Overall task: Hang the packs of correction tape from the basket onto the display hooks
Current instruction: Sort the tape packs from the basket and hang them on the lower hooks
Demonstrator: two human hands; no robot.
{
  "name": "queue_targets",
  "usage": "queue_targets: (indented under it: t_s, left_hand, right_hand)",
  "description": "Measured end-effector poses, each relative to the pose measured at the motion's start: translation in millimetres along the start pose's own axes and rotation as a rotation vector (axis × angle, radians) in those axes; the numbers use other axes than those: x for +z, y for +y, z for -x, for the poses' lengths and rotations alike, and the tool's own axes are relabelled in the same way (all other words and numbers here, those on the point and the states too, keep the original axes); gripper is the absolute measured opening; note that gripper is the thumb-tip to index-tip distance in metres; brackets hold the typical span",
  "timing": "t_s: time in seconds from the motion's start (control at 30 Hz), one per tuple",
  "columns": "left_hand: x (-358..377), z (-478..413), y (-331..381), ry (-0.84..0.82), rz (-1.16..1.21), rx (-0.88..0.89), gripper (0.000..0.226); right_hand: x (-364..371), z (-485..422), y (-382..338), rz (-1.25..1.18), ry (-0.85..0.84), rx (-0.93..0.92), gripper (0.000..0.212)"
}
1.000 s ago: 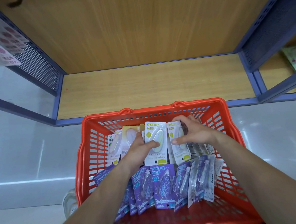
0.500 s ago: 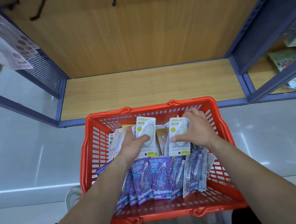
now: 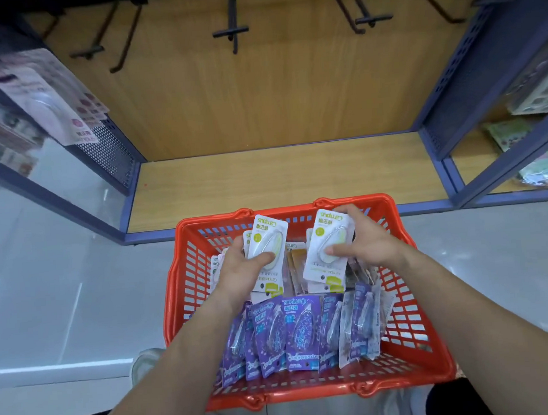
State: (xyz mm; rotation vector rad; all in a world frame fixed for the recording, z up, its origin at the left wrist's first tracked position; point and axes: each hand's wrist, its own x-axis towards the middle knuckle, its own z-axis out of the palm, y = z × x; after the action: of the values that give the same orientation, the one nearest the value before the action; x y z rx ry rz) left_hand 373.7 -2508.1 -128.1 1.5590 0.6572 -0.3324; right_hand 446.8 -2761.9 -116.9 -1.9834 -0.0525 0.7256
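An orange basket (image 3: 412, 298) sits low in the middle, filled with packs of correction tape. My left hand (image 3: 238, 271) grips a small stack of white and yellow-green packs (image 3: 268, 237) lifted above the others. My right hand (image 3: 366, 243) grips a second stack of the same white packs (image 3: 328, 236), thumb on the front. Purple packs (image 3: 299, 332) stand in a row nearer me inside the basket. Black display hooks (image 3: 233, 32) stick out from the wooden back panel at the top, bare.
A wooden shelf floor (image 3: 283, 174) lies just beyond the basket, framed by blue perforated side panels (image 3: 452, 91). Pink and white packs (image 3: 47, 96) hang in the bay at the left. Green items (image 3: 514, 132) lie in the bay at the right. White glossy floor flanks the basket.
Both hands have raised their stacks of white packs up out of the basket's pile. The view has tilted upward, and the black hooks have come into sight.
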Motion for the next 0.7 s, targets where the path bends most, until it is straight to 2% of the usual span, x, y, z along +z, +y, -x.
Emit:
queue_targets:
  t_s: [0.17, 0.27, 0.3, 0.43, 0.63, 0.7]
  left_hand:
    - [-18, 24, 45, 0.003, -0.017, 0.105, 0.043]
    - [-27, 57, 77, -0.091, -0.02, 0.133, 0.066]
    - [-30, 71, 86, -0.131, -0.005, 0.142, 0.067]
    - [-36, 131, 107, -0.178, 0.028, 0.225, 0.047]
    - [-15, 184, 105, -0.213, 0.113, 0.29, 0.053]
    - [-11, 186, 103, -0.178, 0.146, 0.295, 0.053]
  right_hand:
    - [-14, 17, -52, -0.232, 0.036, -0.055, 0.066]
    - [-23, 44, -85, -0.344, -0.027, -0.087, 0.06]
    - [-26, 56, -97, -0.392, -0.059, -0.102, 0.06]
    - [-31, 113, -138, -0.467, -0.165, -0.197, 0.072]
    - [-18, 160, -144, -0.6, -0.088, -0.245, 0.078]
    - [-13, 162, -140, -0.664, -0.045, -0.244, 0.079]
